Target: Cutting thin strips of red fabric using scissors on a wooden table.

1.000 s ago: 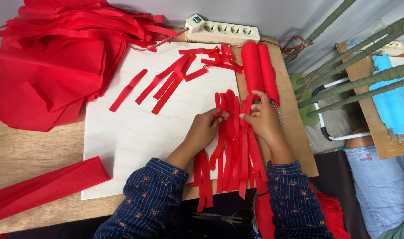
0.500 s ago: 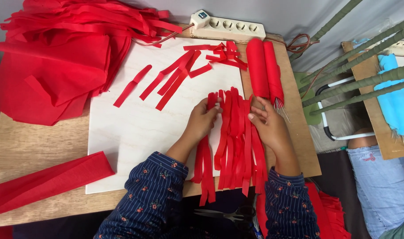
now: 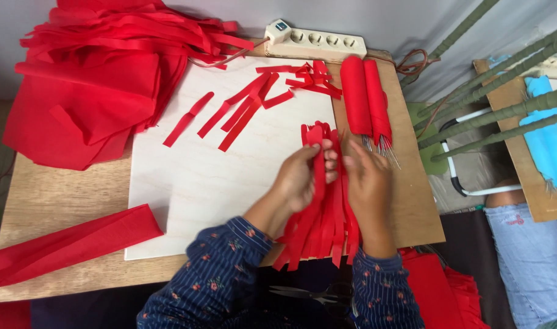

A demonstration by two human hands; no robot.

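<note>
A bundle of long red paper strips (image 3: pixel 323 225) lies on the white board (image 3: pixel 211 183) and hangs over the table's near edge. My left hand (image 3: pixel 303 176) pinches the upper part of the strips between thumb and fingers. My right hand (image 3: pixel 367 180) presses against the same strips from the right side, fingers touching them. Both arms wear dark blue patterned sleeves.
Two red rolls with wire ends (image 3: pixel 367 103) lie to the right of my hands. Loose red strips (image 3: pixel 248 109) are scattered at the board's top. A heap of red paper (image 3: pixel 89 79), a folded red strip (image 3: pixel 65 244), a power strip (image 3: pixel 315 42), and scissors (image 3: pixel 309 295) are around.
My hands have drawn closer together and gathered the top of the strip bundle, lifting it slightly. The view has shifted a little.
</note>
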